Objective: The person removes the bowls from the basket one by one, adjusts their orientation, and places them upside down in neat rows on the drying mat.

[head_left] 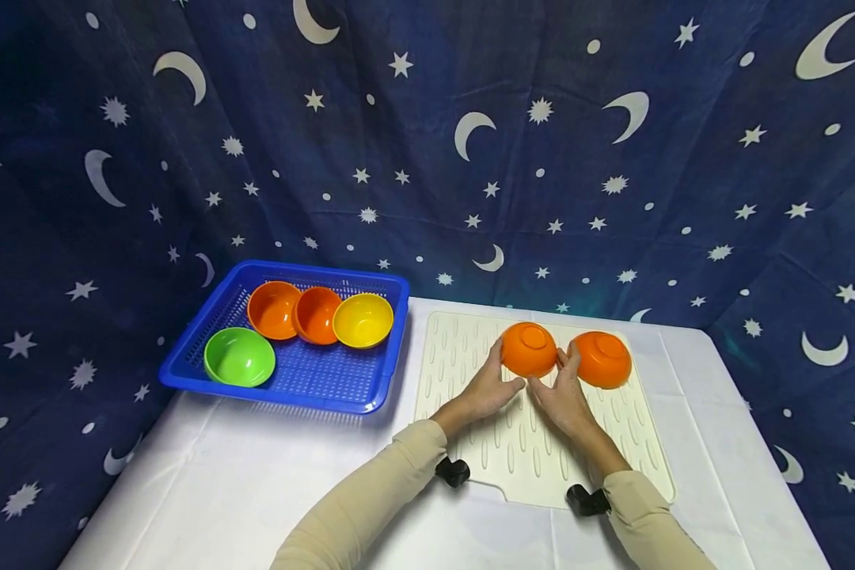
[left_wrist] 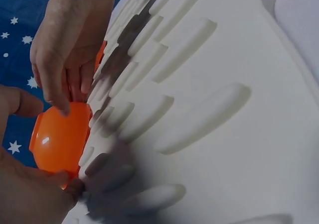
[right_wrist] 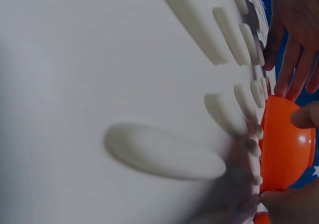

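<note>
An upside-down orange bowl (head_left: 530, 348) stands at the far part of a cream drying mat (head_left: 509, 443), its foot ring up. My left hand (head_left: 490, 389) holds its left side, fingers around the wall and thumb towards the near edge. On the opposite side my right hand (head_left: 564, 396) grips the same bowl, fingers between it and a second overturned orange bowl (head_left: 602, 361) to the right. Low in the left wrist view, the left hand (left_wrist: 30, 191) has its fingertips at the rim of the bowl (left_wrist: 60, 139). The right wrist view shows the bowl (right_wrist: 284, 144) rim down against the ridges.
A blue plastic basket (head_left: 392, 348) at the left holds a green bowl (head_left: 239, 358), two orange bowls (head_left: 274, 311) and a yellow bowl (head_left: 363, 321), all upright. White cloth (head_left: 207, 475) covers the table. Behind hangs a dark blue curtain (head_left: 427, 142) with moons and stars.
</note>
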Motion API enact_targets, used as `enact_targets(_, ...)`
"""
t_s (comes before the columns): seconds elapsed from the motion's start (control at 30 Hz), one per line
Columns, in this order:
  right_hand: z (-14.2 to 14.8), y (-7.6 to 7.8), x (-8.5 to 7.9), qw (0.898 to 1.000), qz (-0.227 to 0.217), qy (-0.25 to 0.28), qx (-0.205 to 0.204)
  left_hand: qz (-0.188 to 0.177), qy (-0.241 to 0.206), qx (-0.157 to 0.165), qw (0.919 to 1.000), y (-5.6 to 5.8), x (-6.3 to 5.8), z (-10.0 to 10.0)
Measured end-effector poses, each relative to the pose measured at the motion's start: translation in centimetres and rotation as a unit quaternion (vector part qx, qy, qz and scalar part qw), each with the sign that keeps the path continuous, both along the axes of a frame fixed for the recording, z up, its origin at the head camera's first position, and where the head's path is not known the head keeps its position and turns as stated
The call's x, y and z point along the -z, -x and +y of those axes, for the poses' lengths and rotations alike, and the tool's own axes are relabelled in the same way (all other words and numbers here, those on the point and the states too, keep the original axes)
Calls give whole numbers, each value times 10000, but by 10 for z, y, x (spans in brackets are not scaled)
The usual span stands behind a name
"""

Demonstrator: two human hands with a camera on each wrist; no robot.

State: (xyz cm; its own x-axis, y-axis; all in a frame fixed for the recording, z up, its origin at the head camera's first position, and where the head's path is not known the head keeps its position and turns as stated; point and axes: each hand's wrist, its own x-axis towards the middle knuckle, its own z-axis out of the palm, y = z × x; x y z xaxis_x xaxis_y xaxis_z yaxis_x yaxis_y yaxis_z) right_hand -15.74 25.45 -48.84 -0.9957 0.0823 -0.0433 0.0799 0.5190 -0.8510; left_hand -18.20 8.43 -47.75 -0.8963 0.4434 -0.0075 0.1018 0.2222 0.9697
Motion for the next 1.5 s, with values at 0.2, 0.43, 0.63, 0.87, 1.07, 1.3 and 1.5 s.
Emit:
enact_targets(0.2, 1, -1, -3, 9994, -152, -244, -177, -27, 383, 152, 9991, 3, -5, -3)
enact_targets(0.43, 5, -5, -1, 9990, -241, -259, -263, 40, 293, 475, 9984, 8, -6, -2)
enact_targets(0.63, 9, -11, -3, 9988, -211, 21, -434, -237, 107, 515, 9983, 10, -4, -8)
enact_targets(0.87, 14, -31, -4, 9979, 1, 311, -568, -152, 91, 442, 9989, 3, -9, -23)
enact_targets(1.07, 24, -49, -8, 9987, 233, 37, -454, 243, 146, 684, 9973, -5, -18, -35)
enact_targets(1.3, 35, -63, -12, 9973, 526, 71, -512, 596, 214, 828, 9946, -11, -18, -49)
enact_targets(1.5, 45, -74, -10, 9959, 663, -307, -536, 1166, 690, 1205, 9834, -22, -29, -61)
